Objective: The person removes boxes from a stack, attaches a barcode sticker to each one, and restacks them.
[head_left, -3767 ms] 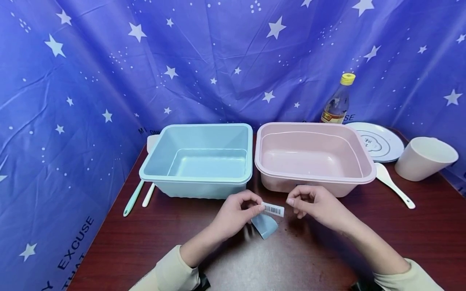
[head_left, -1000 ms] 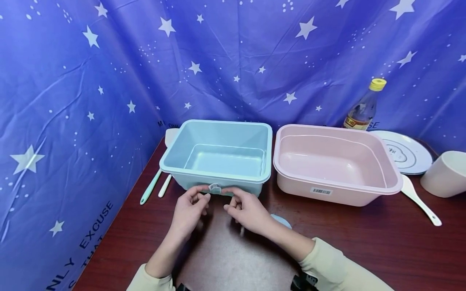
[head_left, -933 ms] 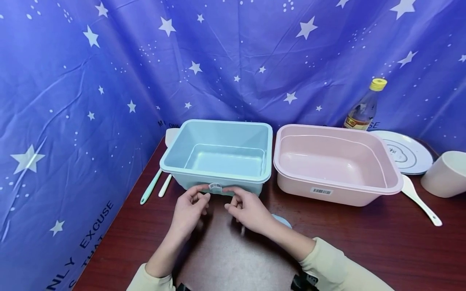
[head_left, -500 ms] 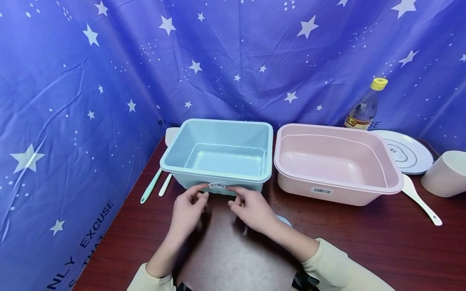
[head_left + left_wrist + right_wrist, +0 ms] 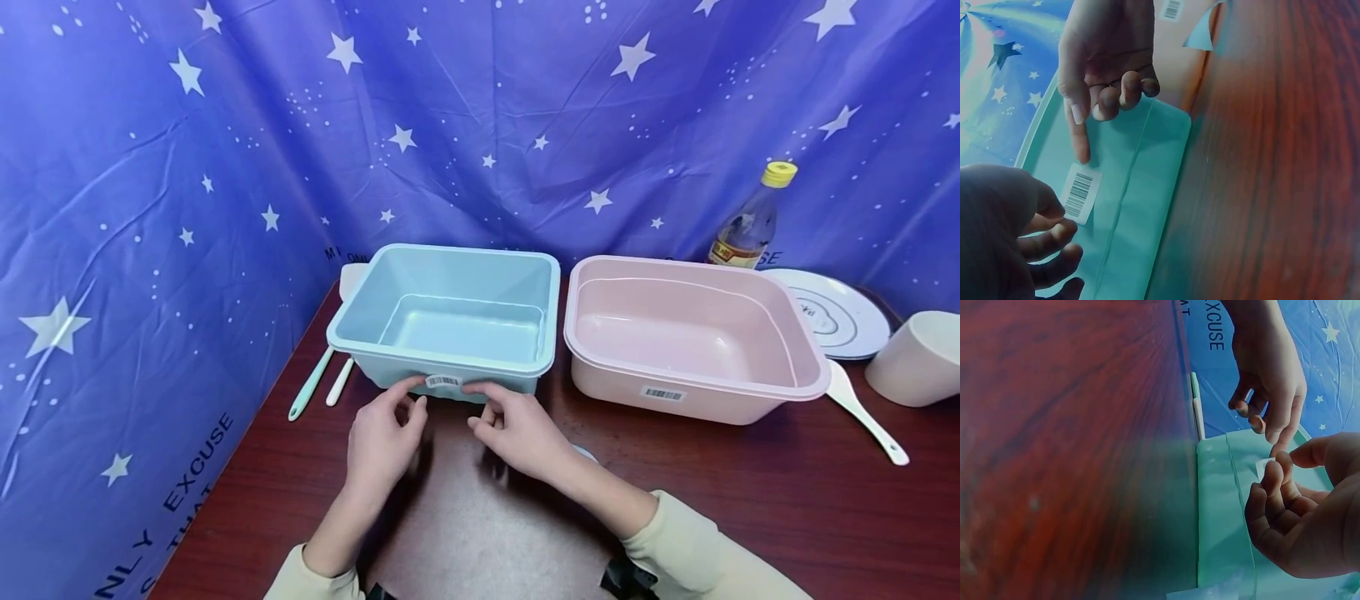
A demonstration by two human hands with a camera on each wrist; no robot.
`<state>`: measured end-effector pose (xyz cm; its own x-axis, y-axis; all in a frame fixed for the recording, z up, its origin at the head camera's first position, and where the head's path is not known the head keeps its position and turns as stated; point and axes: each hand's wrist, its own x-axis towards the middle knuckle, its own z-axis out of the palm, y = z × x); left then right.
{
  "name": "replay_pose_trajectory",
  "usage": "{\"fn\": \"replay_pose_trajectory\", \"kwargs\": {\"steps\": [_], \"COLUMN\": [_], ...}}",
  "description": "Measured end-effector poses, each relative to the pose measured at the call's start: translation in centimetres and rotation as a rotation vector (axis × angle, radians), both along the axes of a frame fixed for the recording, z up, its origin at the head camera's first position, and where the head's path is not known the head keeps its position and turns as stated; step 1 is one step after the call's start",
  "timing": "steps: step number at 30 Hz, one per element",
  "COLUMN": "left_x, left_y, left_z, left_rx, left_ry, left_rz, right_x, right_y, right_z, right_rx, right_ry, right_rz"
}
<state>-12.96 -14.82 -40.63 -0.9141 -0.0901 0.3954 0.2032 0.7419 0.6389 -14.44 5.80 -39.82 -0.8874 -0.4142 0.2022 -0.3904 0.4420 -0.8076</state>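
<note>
A white barcode sticker (image 5: 444, 381) lies flat against the front wall of the light blue basin (image 5: 442, 362), just below its rim. At its left end, the index fingertip of my left hand (image 5: 381, 433) touches the sticker, the other fingers loosely bent. The index finger of my right hand (image 5: 525, 433) is stretched to the sticker's right end. Both hands come close to the barcode sticker (image 5: 1082, 194) in the left wrist view. In the right wrist view my right hand (image 5: 1310, 519) hides much of the label.
To the right stands a pink basin (image 5: 697, 400) bearing its own barcode label (image 5: 663, 393). Beyond are a bottle (image 5: 746, 225), a plate (image 5: 855, 321), a cup (image 5: 918, 358) and a white spoon (image 5: 862, 408). Two handles, one green (image 5: 311, 387), lie left. A pale blue scrap (image 5: 585, 453) is partly hidden.
The left hand pinched the sticker 3.8 seconds ago, above the table. Both hands have since moved left to the blue basin, where the sticker has gone from bowed to flat.
</note>
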Motion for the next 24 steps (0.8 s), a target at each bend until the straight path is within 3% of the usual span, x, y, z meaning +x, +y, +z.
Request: {"fn": "replay_pose_trajectory", "kwargs": {"steps": [7, 10, 13, 18, 20, 24], "left_x": [0.1, 0.0, -0.2, -0.8, -1.0, -1.0], "left_y": [-0.2, -0.4, -0.6, -1.0, -1.3, -2.0], "left_z": [0.1, 0.3, 0.5, 0.3, 0.4, 0.6], "left_rx": [-0.205, -0.237, -0.124, 0.112, 0.137, 0.174], "left_ry": [0.126, 0.164, 0.13, -0.027, -0.066, -0.076], "left_rz": [0.046, 0.062, 0.026, -0.104, -0.091, -0.005], "right_x": [-0.1, -0.1, -0.1, -0.1, -0.2, -0.2], "right_y": [0.1, 0.2, 0.4, 0.8, 1.0, 1.6], "right_z": [0.0, 0.0, 0.2, 0.4, 0.4, 0.6], "right_rx": [-0.014, -0.007, -0.004, 0.002, 0.008, 0.016], "right_ry": [-0.019, -0.021, -0.034, -0.034, -0.032, -0.038], "right_rz": [0.004, -0.003, -0.006, -0.011, -0.016, -0.034]}}
